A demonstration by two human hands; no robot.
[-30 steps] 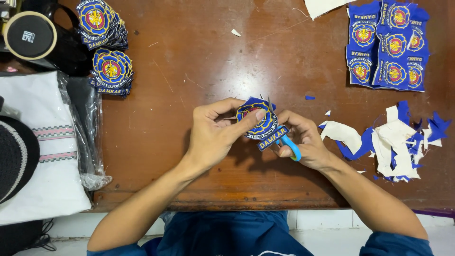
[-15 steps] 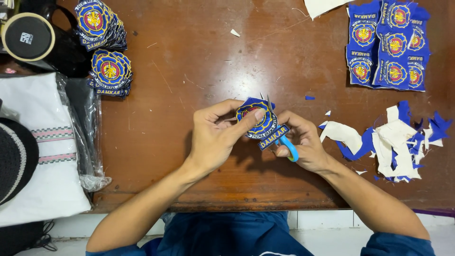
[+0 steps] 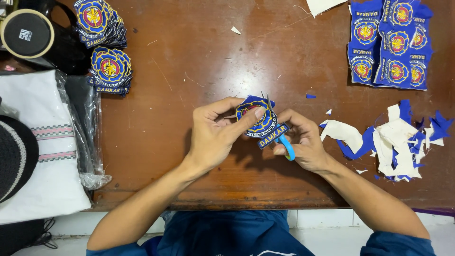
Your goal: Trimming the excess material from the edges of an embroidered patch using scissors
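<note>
I count two stacks of cut patches (image 3: pixel 105 45) left of the held patch (image 3: pixel 258 118), one pair of scissors (image 3: pixel 282 137) touching it. Right of it: one uncut patch sheet (image 3: pixel 391 42), one scrap pile (image 3: pixel 395 142).

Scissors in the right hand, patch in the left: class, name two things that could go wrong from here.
1. The left hand pinches the patch with its thumb close to the scissors; a slip might nick it.
2. The blade runs right along the embroidered border, so a crooked cut could slice into the stitching.
</note>
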